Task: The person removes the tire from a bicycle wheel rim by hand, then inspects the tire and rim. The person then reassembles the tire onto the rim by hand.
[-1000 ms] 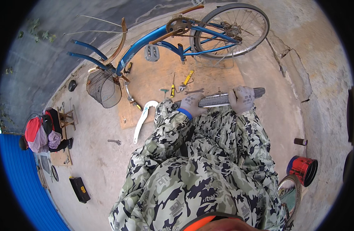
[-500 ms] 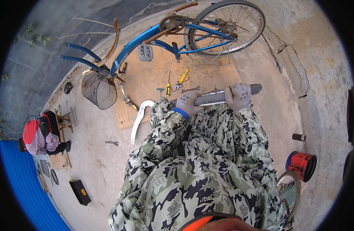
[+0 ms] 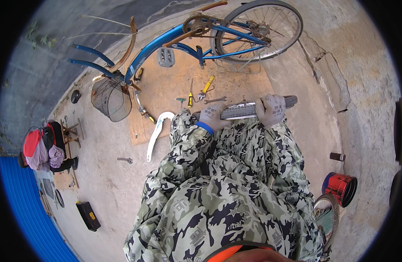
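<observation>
A bicycle wheel (image 3: 239,112) with its tyre on stands edge-up across my lap, seen from above as a narrow band. My left hand (image 3: 213,117), in a grey glove with a blue cuff, is closed over its left part. Toward the right end, my right hand (image 3: 271,110), gloved the same way, grips the tyre. Just beyond the wheel lie an open-ended wrench (image 3: 215,100), a yellow-handled adjustable wrench (image 3: 206,87) and a yellow-and-black screwdriver (image 3: 190,100). A white curved chain guard (image 3: 156,135) rests near my left elbow.
Ahead, a blue bicycle frame (image 3: 153,46) with its rear wheel (image 3: 264,30) lies over a wooden board (image 3: 249,83). Its wire basket (image 3: 111,99) is at left. A person (image 3: 41,148) is farther left, past a black toolbox (image 3: 88,216). A red bucket (image 3: 341,189) stands right.
Both hands keep their grip on the wheel, almost unmoved. The surroundings have shifted very slightly left in the view.
</observation>
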Demonstrator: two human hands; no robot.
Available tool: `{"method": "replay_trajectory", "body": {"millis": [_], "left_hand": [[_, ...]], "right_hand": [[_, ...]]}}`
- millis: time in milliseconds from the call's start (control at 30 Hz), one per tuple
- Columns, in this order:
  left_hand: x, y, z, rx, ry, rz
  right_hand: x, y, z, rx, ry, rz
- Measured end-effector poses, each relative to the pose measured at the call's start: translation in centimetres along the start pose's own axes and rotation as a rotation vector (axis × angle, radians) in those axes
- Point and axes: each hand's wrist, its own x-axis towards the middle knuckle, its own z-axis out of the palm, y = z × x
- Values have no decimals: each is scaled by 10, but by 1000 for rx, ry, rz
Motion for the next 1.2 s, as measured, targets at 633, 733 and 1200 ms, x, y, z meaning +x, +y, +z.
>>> {"method": "replay_trajectory", "body": {"millis": [633,733,1200], "left_hand": [[-11,-16,-4,43,-1,-7],[-12,-18,-3,48,4,-11],[-14,-24,0,23,10,-26]], "right_hand": [[1,-21,4,-5,16,6],[1,-22,5,-11,2,8],[-1,-23,11,-19,2,7]]}}
